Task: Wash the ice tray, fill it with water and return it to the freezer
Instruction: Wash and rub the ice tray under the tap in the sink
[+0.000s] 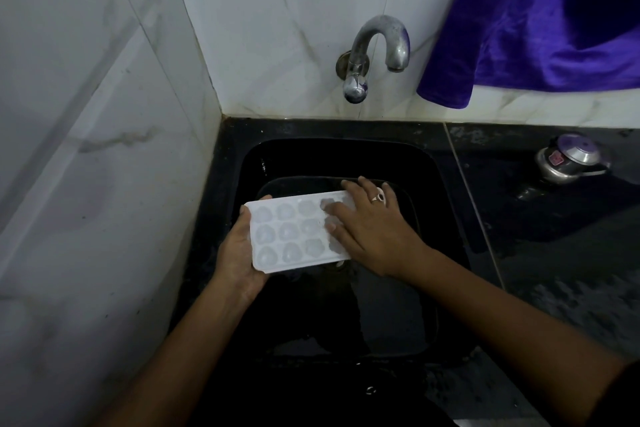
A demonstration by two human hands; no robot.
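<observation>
A white plastic ice tray (289,230) with rounded cups is held over the black sink (446,177). My left hand (235,253) grips its left end from below, thumb on the rim. My right hand (370,229), with a ring on one finger, lies flat on the tray's right part, fingers spread over the cups. The right end of the tray is hidden under that hand. A metal tap (377,52) on the tiled wall stands above the sink; no water runs from it.
A white tiled wall (86,149) closes the left side. A purple cloth (540,21) hangs at the upper right. A small steel pressure cooker (571,159) stands on the black counter (554,225) to the right of the sink.
</observation>
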